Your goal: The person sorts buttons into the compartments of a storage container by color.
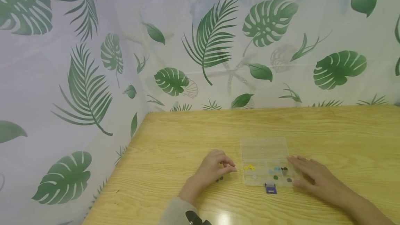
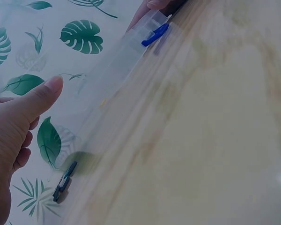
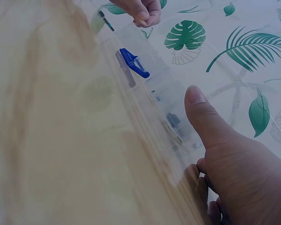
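A clear plastic compartment box lies on the table with its lid folded back and a blue latch at the front. Small button-like discs lie in it: yellow ones, light blue, green and several dark ones. Left of the box is my left hand, thumb and index tips close together; whether they pinch something small I cannot tell. Dark discs lie on the table beneath that hand. My right hand rests at the box's right side, fingers extended, thumb near its front corner.
The wooden table carries the box and the loose discs. Behind it and on the left hangs a white cloth printed with green leaves. A dark strap shows at the left sleeve.
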Demonstrator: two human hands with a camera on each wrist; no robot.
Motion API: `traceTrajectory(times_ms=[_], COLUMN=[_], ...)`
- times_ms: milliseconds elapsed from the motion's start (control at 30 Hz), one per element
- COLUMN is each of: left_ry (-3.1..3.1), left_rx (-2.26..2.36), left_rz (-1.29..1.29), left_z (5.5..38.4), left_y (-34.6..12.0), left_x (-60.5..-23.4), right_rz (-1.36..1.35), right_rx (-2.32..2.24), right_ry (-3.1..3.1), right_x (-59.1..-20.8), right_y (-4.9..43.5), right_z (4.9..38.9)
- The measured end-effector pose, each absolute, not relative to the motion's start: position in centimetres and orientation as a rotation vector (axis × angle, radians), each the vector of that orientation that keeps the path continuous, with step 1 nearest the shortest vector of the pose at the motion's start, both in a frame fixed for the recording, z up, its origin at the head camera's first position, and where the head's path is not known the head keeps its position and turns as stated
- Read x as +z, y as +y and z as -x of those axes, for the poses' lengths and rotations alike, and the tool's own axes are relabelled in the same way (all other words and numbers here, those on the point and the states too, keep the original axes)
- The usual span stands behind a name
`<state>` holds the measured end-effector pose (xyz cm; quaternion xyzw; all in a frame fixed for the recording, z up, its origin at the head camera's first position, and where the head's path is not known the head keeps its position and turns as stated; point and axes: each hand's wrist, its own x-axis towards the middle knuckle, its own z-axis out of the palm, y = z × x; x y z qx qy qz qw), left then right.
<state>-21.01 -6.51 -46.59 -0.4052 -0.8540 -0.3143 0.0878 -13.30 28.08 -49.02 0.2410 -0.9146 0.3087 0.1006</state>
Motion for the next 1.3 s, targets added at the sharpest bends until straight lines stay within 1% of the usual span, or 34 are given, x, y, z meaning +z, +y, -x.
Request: traceTrajectory(times_ms=[333,633,1300], left_ry=[-2.474,-2.375,-2.359], left_rx=[-0.833,-0.758,-0.749], left_rz=[1.308,1.407,1.395], left_z=[20.6,20.6,20.3], left_y=[-3.7,-2.0,-2.2], left_x=[-45.7,-45.8,-45.7], right_rz=[-0.712,-0.708,-0.732], right_rx=[0.919,0.939,0.912], right_ry=[-2.701,-2.690,-2.656], right_x=[-49.1,-49.2,-49.3], right_y=[28.1,28.2,28.1], right_z=[13.3,13.5,13.4])
